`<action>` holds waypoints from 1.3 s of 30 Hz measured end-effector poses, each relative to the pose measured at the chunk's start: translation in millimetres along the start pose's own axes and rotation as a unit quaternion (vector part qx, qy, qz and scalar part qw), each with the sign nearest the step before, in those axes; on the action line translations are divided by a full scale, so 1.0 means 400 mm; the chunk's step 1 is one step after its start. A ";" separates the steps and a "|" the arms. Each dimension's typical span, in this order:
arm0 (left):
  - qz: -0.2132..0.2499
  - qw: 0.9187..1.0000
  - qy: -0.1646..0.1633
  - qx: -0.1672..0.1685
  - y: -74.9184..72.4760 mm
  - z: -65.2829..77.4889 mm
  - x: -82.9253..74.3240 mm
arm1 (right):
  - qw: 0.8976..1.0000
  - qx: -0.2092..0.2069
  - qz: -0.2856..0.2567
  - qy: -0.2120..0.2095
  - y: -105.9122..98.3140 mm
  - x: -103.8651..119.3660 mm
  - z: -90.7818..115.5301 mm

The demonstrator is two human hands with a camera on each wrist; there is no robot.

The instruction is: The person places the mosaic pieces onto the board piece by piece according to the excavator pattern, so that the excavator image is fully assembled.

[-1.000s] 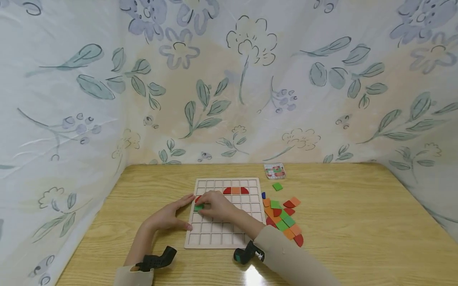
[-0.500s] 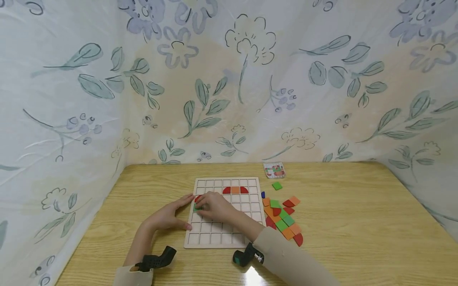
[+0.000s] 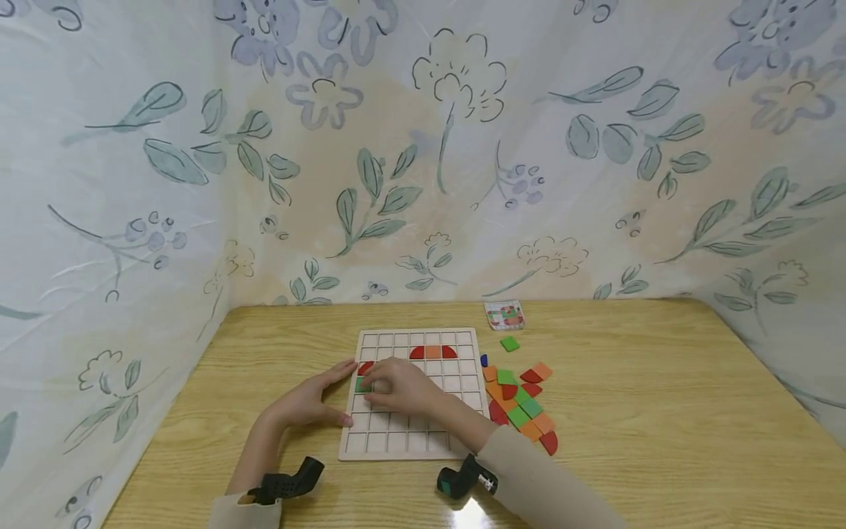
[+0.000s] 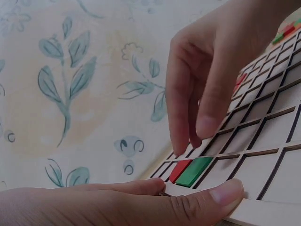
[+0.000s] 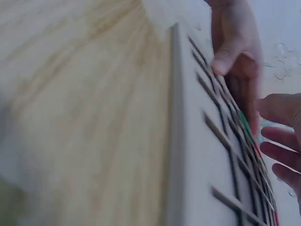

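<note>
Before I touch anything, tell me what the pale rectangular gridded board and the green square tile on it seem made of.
Pale rectangular gridded board: probably wood or plywood, matte; light tan, with browner cut edges along the grid.
Green square tile: perhaps painted wood, possibly plastic; smooth-looking, evenly coloured.

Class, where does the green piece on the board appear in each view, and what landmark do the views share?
Head: the green piece is left of and below centre.
Left wrist: the green piece is right of and below centre.
Right wrist: the green piece is a thin strip right of centre.
Shared landmark: the gridded board.
</note>
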State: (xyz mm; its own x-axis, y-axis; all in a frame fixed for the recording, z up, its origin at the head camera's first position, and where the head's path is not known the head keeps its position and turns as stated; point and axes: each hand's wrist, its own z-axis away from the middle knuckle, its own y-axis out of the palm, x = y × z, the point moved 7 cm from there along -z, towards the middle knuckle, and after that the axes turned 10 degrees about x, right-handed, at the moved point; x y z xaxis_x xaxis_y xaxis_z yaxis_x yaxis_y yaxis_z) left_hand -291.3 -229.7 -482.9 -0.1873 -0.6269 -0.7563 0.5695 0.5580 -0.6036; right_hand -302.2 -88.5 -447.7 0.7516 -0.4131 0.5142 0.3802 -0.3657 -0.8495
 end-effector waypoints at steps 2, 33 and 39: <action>0.002 1.000 -0.001 -0.001 0.000 0.000 0.000 | 0.998 -0.009 -0.062 0.015 -0.013 -0.015 0.012; 0.006 1.000 -0.002 0.003 0.000 0.002 -0.009 | 0.945 -0.155 -0.243 0.154 -0.220 -0.246 0.306; 0.011 1.000 -0.008 0.004 0.002 0.004 -0.008 | 0.940 -0.194 -0.213 0.182 -0.246 -0.319 0.366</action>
State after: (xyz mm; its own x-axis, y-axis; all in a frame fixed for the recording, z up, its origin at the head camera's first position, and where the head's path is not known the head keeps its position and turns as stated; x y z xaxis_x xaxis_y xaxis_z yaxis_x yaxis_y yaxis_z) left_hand -289.0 -228.2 -480.4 -0.1614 -0.6229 -0.7655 0.5796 0.5679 -0.5844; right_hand -356.6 122.3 -446.9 0.3149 -0.3914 0.8647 0.3275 -0.8103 -0.4860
